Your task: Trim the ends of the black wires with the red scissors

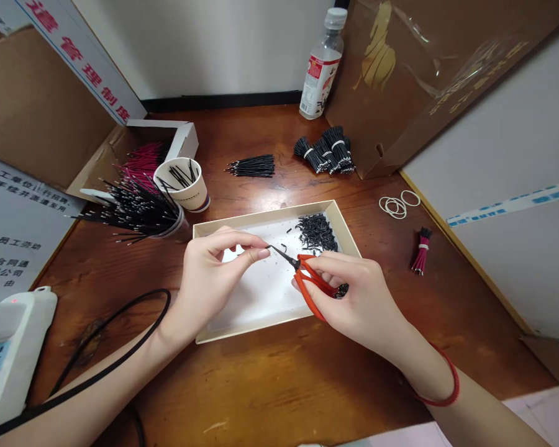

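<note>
Two things were at hand: a pair of orange-handled snips point(297, 264) and a short dark piece point(269, 247), the latter too small to identify with certainty.

The dark piece was judged very light and thin, probably flexible, and liable to slip or twist. Its body was the proper place to take hold, leaving the end free. The snips were judged light but rigid, with slender, pointed blades that could be damaged by prying; the smooth handles were the sound holding point.

The left grip point(207, 270) had thumb and forefinger pressed together, apparently pinching the dark piece, most of which was hidden. Its visible end lay at the fingertips, just beside the blade points; contact with the blades could not be confirmed.

The right grip point(361, 295) was curled around the snips' handles, with the blades directed leftward toward the left fingertips. Whether the blades were fully together could not be told.

Both lay above a shallow white-bottomed tray point(256, 304) on the wooden surface point(270, 385). Black clippings point(315, 233) were heaped toward the tray's far right corner.
</note>
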Tool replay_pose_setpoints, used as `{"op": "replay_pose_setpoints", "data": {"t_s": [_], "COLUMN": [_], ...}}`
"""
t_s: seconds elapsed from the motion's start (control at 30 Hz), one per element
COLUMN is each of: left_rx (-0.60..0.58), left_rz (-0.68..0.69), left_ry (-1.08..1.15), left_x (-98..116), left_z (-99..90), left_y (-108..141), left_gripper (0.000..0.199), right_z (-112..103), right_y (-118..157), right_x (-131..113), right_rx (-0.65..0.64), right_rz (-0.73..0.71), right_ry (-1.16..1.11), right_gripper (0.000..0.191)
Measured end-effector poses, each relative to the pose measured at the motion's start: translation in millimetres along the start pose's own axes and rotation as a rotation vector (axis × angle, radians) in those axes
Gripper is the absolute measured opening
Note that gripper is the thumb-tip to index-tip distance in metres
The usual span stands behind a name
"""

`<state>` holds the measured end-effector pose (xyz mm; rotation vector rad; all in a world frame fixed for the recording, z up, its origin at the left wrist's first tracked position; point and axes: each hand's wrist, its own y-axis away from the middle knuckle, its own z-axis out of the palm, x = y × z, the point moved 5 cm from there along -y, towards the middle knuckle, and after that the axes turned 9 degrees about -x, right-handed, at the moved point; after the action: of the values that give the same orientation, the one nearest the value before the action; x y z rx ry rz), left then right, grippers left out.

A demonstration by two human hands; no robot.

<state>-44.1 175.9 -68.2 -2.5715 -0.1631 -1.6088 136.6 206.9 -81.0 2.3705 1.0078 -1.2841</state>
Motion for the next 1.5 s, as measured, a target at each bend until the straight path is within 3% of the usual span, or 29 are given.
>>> {"op": "replay_pose_setpoints", "data": {"t_s": [1.5], "left_rx": [-0.015], "left_rz": [0.011], "left_ry": [0.054], "left_x": [1.5], "left_z": [1.1], "left_y": [-0.6], "left_gripper": [0.008], "right_z": [-0.2], "right_y": [-0.3], "right_x": [1.1], "right_rx": [-0.023], "right_rz": [0.022], "right_ry": [-0.018], "right_gripper": [0.015]}}
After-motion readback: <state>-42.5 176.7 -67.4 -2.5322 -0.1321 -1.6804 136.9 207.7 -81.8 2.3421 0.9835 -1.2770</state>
